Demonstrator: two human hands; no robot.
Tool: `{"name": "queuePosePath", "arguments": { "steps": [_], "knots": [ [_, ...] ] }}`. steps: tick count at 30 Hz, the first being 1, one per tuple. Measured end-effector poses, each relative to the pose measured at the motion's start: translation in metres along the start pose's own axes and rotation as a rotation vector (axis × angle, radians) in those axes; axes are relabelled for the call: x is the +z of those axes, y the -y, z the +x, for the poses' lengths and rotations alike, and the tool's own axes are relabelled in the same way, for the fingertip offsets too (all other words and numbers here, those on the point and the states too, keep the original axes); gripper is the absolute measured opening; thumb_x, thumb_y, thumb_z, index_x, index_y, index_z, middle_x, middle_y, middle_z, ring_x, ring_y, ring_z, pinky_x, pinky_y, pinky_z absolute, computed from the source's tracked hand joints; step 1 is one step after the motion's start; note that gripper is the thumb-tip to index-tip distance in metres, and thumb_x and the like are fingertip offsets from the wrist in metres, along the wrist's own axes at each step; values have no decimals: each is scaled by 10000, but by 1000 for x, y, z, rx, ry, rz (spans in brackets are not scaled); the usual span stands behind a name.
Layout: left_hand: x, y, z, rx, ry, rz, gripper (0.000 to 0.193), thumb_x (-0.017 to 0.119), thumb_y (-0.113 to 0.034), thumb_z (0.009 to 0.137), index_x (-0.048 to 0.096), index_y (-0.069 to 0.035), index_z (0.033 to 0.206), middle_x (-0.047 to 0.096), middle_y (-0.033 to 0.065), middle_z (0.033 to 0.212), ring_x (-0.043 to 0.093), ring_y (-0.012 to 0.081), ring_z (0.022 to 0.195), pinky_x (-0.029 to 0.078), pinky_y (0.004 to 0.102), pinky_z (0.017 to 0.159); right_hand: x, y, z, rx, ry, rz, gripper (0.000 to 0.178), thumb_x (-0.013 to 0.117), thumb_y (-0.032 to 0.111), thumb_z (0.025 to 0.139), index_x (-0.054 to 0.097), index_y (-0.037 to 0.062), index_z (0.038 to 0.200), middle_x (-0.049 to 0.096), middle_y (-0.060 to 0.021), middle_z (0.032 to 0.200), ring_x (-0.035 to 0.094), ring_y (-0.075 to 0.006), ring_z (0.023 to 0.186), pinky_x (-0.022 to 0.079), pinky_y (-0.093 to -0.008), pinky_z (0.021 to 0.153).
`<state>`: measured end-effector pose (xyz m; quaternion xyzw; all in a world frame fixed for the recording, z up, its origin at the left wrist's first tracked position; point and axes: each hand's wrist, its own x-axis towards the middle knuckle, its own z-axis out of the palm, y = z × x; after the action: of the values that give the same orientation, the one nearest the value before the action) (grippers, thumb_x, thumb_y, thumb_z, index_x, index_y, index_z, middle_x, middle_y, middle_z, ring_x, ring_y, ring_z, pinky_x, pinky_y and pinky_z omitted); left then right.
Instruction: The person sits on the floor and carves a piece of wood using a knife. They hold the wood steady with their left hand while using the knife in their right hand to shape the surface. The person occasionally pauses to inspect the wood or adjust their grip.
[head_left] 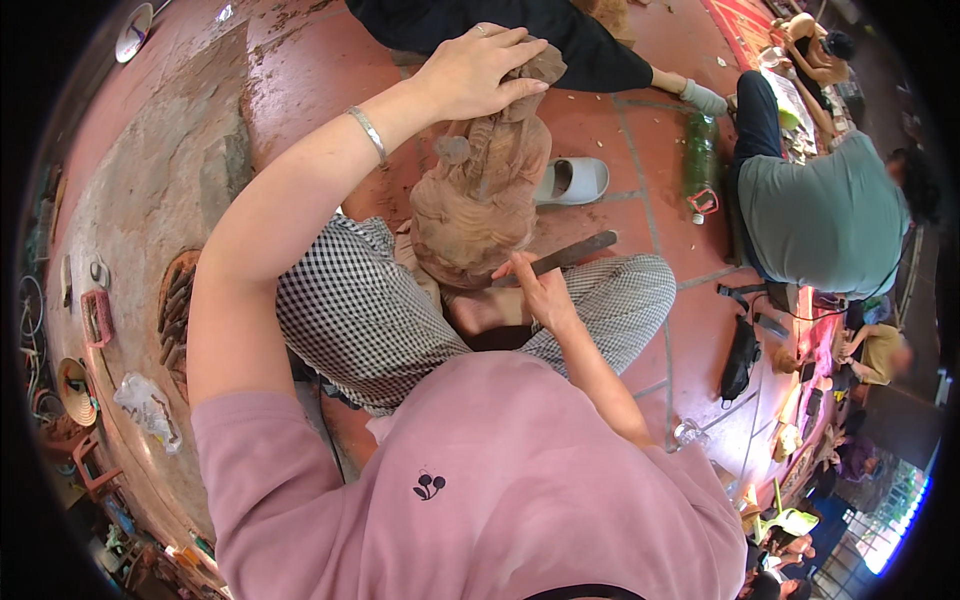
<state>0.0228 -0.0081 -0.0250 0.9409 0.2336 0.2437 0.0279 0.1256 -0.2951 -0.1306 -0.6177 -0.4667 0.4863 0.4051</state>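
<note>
Floor's mostly reddish tile with greyish grout lines, there's a little reddish stool way off left, and bright light's showing at a gridded opening lower right.

1 white slipper lay on the red floor tiles, and off to the right I saw a green plastic bottle beside a seated co-worker in a grey-green shirt. A black bag rested near that person. Over to the left, a crumpled clear plastic bag sat near 1 round straw hat.
</note>
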Motion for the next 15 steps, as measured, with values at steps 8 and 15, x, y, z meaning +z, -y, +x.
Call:
{"name": "queuePosePath", "arguments": {
  "steps": [8, 15],
  "knots": [
    [-13, -64, -5, 144, -203, 166, 546, 695, -514, 832, 645, -109, 1196, 649, 93, 1122, 612, 262, 1073, 429, 471, 952, 2, 15, -7, 28, -2, 23, 419, 505, 309, 1041, 702, -8, 852, 630, -63, 748, 577, -164, 757, 467, -319, 742],
    [-34, -41, 6, 201, -232, -171, 537, 641, -444, 898, 656, -13, 1217, 648, 173, 1206, 591, 364, 1187, 474, 487, 997, 1, 29, -10, 58, -10, 54, 381, 507, 272, 1038, 695, -7, 860, 629, -44, 771, 594, -150, 748, 476, -315, 705]
  ]
}}
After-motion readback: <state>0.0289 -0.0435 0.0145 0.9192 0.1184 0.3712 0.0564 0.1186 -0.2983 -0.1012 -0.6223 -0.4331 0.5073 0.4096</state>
